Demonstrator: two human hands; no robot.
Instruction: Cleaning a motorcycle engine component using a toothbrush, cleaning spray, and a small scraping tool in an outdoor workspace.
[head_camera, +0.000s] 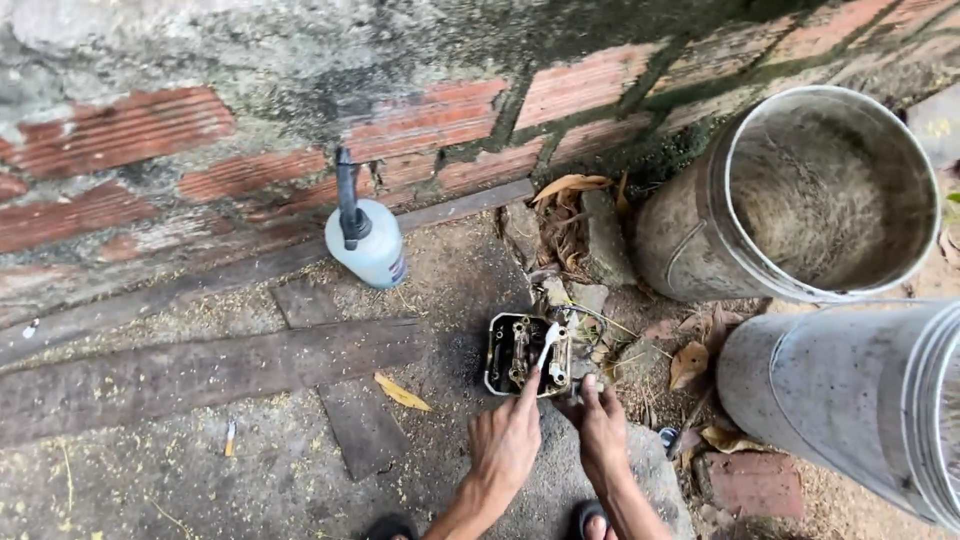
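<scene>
Brick wall (150, 130), dirt ground (150, 470); left hand (505, 440) brushing engine part (525, 355).

Soft, even daylight is falling on the scene

Shadows are staying faint under the buckets (820, 190); no glare is showing, the brick wall (200, 150) is bowing at the edges, and small details are looking slightly soft.

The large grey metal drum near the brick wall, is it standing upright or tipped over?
Tipped. The large grey metal drum lies tilted on its side; its round open mouth faces the camera, and the inside wall shows.
</scene>
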